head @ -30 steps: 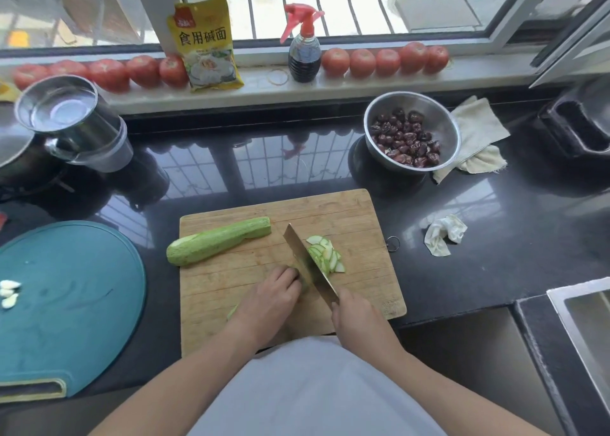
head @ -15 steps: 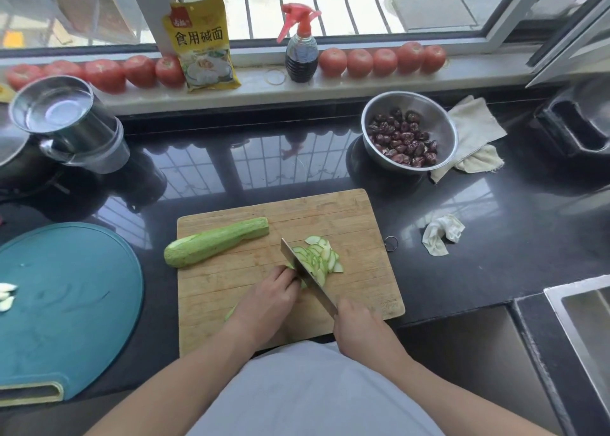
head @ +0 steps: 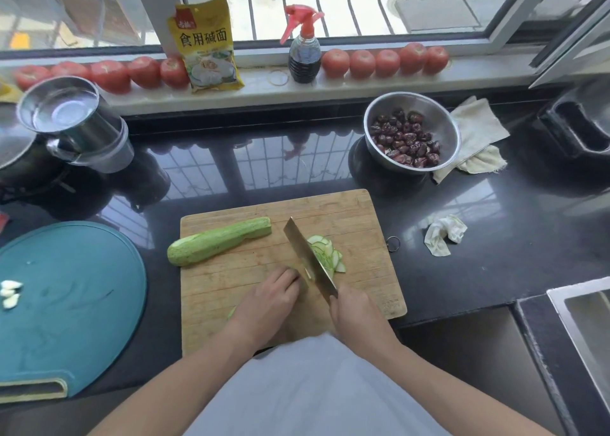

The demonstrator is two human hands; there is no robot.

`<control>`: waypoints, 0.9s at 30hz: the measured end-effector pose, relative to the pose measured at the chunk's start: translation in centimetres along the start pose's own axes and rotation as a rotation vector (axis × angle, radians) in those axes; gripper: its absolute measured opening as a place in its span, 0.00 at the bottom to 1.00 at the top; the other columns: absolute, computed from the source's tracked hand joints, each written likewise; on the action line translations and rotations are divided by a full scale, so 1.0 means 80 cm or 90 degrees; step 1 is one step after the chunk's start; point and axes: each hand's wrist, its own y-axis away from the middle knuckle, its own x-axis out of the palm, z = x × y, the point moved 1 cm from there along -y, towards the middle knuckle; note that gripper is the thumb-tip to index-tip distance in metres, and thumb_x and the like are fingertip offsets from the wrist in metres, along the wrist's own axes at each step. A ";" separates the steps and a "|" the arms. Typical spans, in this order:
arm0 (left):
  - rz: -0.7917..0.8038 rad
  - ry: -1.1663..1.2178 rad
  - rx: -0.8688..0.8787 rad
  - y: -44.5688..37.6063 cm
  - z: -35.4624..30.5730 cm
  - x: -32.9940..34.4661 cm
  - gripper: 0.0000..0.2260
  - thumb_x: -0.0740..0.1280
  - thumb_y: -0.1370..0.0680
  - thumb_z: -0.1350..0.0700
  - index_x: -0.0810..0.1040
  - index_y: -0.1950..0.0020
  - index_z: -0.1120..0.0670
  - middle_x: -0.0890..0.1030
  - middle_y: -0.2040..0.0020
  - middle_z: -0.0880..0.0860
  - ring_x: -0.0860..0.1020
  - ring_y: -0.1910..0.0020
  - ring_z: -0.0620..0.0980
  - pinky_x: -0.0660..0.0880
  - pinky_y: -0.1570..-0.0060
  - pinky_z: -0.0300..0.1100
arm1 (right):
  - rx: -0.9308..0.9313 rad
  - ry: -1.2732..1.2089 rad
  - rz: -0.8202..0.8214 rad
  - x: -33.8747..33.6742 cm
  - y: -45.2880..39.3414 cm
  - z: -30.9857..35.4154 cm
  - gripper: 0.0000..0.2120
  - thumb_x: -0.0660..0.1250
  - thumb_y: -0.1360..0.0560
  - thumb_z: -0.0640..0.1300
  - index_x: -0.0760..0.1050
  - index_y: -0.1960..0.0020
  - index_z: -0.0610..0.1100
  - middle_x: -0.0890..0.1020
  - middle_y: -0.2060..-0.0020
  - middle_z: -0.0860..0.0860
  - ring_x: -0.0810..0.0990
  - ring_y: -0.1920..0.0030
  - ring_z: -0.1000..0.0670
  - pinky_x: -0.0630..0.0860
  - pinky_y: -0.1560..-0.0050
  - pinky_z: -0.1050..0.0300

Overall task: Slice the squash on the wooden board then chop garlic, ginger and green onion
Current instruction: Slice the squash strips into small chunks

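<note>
1. Right hand (head: 355,310) wrapped round the handle of the cleaver (head: 308,259); blade raised at a tilt over the wooden board (head: 359,211).
2. Left hand (head: 267,302) curled down on a squash piece, mostly hidden under it; fingertips just beside the blade.
3. Fanned squash slices (head: 326,254) lie right of the blade; other squash half (head: 218,240) lies flat at the board's far left.
4. Peeled garlic cloves (head: 10,293) sit on the teal round board (head: 82,303), well apart.
5. Steel bowl (head: 442,118) of dates behind the board.

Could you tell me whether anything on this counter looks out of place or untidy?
Only a crumpled white scrap lying loose on the dark counter, right of the wooden board. Nothing looks spilled or damaged.
</note>
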 end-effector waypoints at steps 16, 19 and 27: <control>0.033 -0.010 0.007 -0.005 -0.001 -0.004 0.16 0.70 0.28 0.67 0.81 0.40 0.59 0.80 0.44 0.55 0.79 0.42 0.55 0.82 0.56 0.45 | -0.006 0.106 0.090 0.002 0.013 0.009 0.05 0.53 0.22 0.38 0.63 0.54 0.47 0.73 0.59 0.50 0.72 0.59 0.43 0.64 0.60 0.49; 0.044 -0.027 0.021 -0.004 -0.001 -0.005 0.14 0.64 0.24 0.65 0.80 0.40 0.57 0.79 0.42 0.54 0.77 0.42 0.53 0.80 0.51 0.43 | 0.009 0.108 0.079 0.011 -0.005 0.022 0.07 0.53 0.22 0.36 0.67 0.50 0.45 0.79 0.54 0.46 0.79 0.53 0.40 0.67 0.61 0.50; -0.002 -0.002 0.004 0.004 -0.001 -0.007 0.16 0.75 0.32 0.67 0.83 0.46 0.59 0.82 0.45 0.55 0.81 0.44 0.53 0.81 0.58 0.41 | 0.014 -0.034 0.016 0.001 0.003 0.000 0.08 0.55 0.20 0.47 0.63 0.57 0.48 0.71 0.65 0.53 0.72 0.62 0.44 0.65 0.64 0.50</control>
